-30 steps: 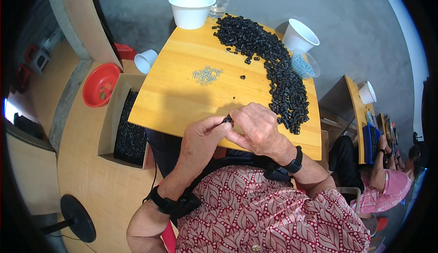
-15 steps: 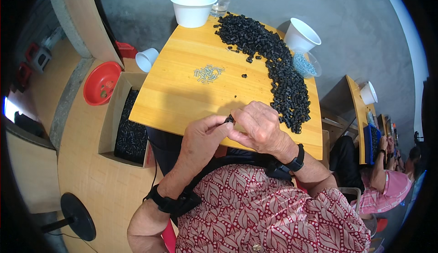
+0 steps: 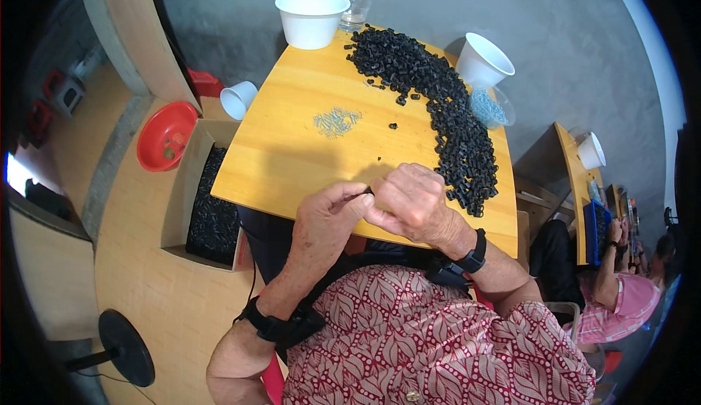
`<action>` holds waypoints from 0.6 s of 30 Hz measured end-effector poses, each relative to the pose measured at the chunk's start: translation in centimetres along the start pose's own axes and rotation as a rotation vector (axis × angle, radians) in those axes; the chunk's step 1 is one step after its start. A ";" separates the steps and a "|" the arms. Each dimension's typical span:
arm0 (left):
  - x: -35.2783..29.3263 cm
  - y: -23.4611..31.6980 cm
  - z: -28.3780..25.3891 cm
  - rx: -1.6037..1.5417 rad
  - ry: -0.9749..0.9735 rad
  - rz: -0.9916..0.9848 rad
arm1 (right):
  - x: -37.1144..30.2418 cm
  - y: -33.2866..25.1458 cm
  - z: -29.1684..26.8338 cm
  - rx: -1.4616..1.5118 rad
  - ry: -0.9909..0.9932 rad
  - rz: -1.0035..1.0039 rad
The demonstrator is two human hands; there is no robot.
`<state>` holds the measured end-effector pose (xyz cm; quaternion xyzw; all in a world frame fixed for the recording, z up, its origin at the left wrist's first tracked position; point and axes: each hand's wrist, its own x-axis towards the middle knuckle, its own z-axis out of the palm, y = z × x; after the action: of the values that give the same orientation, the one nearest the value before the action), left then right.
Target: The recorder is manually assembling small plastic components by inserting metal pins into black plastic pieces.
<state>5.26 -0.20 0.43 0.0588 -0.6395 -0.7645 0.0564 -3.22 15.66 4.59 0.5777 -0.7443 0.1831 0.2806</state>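
Note:
Over the near edge of the yellow wooden table (image 3: 277, 171), my two hands meet. My left hand (image 3: 328, 215) pinches a small black plastic part (image 3: 369, 190) between thumb and fingertips. Curled against it from the other side is my right hand (image 3: 415, 199), its fingers closed; whatever they grip is hidden. A small heap of silvery screws (image 3: 336, 122) lies beyond my left hand. To the right, a long curved pile of small black plastic parts (image 3: 460, 127) runs along the table. One loose black part (image 3: 393, 126) sits between heap and pile.
White tubs stand at the back left (image 3: 311, 21) and back right (image 3: 484, 60). Near the latter is a clear cup of bluish small pieces (image 3: 491, 107). Left of the table are a cardboard box of black parts (image 3: 212, 215) and a red basin (image 3: 166, 136). Another person (image 3: 613, 295) sits far right.
My hands stay together at nearly the same spot. The black part between them shows less than before, more covered by my fingers. The whole view has shifted slightly.

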 end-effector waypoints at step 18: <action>0.5 -0.4 -20.5 0.425 0.744 0.185 | -0.3 12.0 0.8 -0.008 -0.223 0.591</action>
<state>8.08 -20.11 -3.52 0.2827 -0.7212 -0.5346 0.3379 -14.88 18.57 4.43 0.3520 -0.9067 0.1895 0.1343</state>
